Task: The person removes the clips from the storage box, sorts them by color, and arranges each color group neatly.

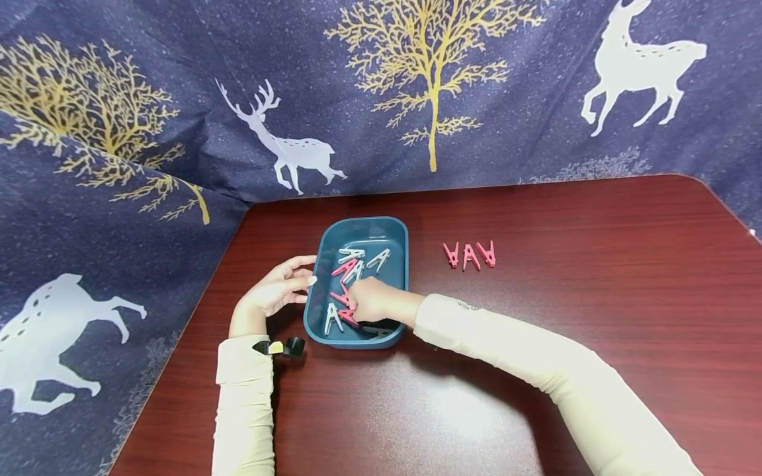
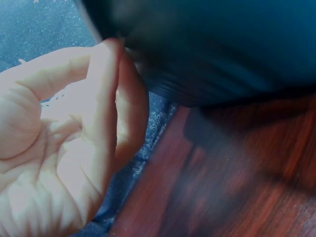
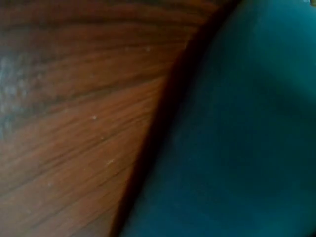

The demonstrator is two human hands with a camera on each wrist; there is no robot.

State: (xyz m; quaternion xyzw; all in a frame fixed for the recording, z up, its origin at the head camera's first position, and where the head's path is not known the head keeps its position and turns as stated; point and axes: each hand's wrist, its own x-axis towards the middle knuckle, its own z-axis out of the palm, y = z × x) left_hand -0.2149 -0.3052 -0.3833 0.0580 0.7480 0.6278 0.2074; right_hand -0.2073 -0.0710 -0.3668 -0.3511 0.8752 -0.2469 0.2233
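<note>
A blue plastic bin (image 1: 357,344) stands on the table with several pink and white clothespins inside. My left hand (image 1: 276,289) is at the bin's left side, fingertips and thumb touching the rim. In the left wrist view that hand (image 2: 74,133) has bent, relaxed fingers against the bin's outer wall (image 2: 222,54). My right hand (image 1: 372,301) reaches down into the bin beside a pink clothespin (image 1: 342,297). Its fingertips are hidden, so a grip cannot be made out. A white clothespin (image 1: 333,318) lies to its left. The right wrist view shows a blurred blue bin wall (image 3: 237,138), not the hand.
Three pink clothespins (image 1: 469,256) lie in a row on the reddish-brown table (image 1: 595,277), right of the bin. Dark blue cloth (image 1: 381,158) with deer and trees hangs behind and left of the table. A small black camera (image 1: 294,346) sits on the left wrist.
</note>
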